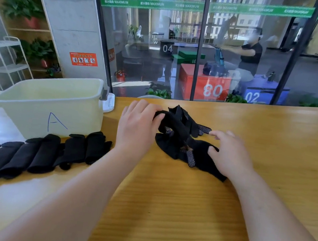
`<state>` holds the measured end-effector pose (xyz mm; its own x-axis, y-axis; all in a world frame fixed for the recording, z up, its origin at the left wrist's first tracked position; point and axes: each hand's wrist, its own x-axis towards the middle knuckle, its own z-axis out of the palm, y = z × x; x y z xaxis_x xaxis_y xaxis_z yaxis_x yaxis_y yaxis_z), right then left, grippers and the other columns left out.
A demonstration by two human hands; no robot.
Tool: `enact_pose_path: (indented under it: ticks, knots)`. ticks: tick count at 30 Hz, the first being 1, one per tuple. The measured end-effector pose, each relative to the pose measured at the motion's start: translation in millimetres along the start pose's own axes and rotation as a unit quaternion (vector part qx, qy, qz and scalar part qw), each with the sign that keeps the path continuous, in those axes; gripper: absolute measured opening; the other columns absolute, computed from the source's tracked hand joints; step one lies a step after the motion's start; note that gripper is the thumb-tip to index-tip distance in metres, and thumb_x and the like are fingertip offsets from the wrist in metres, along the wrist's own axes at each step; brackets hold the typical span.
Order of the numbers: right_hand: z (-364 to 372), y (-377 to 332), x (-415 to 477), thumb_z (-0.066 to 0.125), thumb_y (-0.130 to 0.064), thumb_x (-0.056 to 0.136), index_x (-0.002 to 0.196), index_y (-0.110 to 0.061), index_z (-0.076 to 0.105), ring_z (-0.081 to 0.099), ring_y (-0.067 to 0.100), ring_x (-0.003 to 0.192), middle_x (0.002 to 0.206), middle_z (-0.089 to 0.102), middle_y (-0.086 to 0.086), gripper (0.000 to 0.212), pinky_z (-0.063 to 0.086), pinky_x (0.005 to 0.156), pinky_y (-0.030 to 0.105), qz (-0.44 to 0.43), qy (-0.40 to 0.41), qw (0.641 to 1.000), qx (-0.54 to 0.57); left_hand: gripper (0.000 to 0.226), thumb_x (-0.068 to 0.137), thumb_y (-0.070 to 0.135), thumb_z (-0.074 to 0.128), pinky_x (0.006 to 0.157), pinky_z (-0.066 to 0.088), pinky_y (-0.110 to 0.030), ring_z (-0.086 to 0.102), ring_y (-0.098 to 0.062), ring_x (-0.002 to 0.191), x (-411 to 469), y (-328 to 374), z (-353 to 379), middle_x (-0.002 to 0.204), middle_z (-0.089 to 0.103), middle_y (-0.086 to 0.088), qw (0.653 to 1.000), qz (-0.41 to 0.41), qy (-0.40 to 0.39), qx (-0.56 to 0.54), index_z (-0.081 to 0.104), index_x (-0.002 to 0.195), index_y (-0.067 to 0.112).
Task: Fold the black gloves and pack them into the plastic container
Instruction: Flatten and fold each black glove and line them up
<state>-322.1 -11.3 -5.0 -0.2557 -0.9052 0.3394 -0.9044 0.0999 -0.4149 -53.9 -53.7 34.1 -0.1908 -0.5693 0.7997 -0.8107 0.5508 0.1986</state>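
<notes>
The loose gloves (184,140) are in a crumpled black heap about mid-table, a bit toward the far edge, with dotted grip fabric showing in a few spots. The left hand (138,125) has its fingers curled over the end of the top glove and holds it slightly off the heap. The right hand (229,151) is relaxed, fingers loose and fairly straight. Its thumb lies on the lower glove and it isn't really grabbing anything.

Off to the left there's a row of folded gloves (24,158), lined up side by side and overlapping a little, running from the left edge up to the front of the plastic container (52,108). That's a pale tub with a blue "A" drawn on it, and I can't see any gloves inside it.

Everything sits on a wooden table (160,213). Behind it is a glass wall (247,51) with a green strip, and on the far left a white rack (8,56) and some potted plants (22,5).
</notes>
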Motion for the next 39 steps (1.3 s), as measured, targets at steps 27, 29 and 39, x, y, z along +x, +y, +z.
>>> enact_pose_path:
  ticks: [27,29,39]
  knots:
    - [40,-29,3,0.056,-0.051,0.105,0.153,-0.031,0.051,0.046,0.027,0.135,0.142,0.063,-0.006,0.052,0.043,0.106,0.048,-0.028,-0.012,0.993,-0.117,0.025,0.103,0.031,0.061,0.094,0.051,-0.028,0.053,-0.005,0.113,-90,-34,-39,0.118,0.065,0.018,0.96,0.036,-0.268,-0.075,0.072,0.125,0.03]
    - [38,-30,4,0.07,-0.037,0.099,0.145,-0.032,0.06,0.049,0.024,0.128,0.13,0.066,-0.008,0.048,0.044,0.104,0.046,-0.054,0.025,0.994,-0.089,0.028,0.102,0.033,0.062,0.096,0.05,-0.031,0.052,-0.007,0.116,-90,-37,-37,0.12,0.062,0.017,0.959,0.041,-0.272,-0.069,0.072,0.128,0.028]
    - [0,-38,-15,0.081,-0.02,0.08,0.086,-0.033,0.07,0.055,0.016,0.113,0.114,0.065,-0.018,0.018,0.049,0.089,0.042,-0.234,0.077,0.969,-0.004,0.035,0.107,0.045,0.055,0.094,0.052,-0.03,0.046,-0.007,0.124,-85,-43,-32,0.135,0.054,0.018,0.952,0.046,-0.301,-0.035,0.066,0.138,0.032]
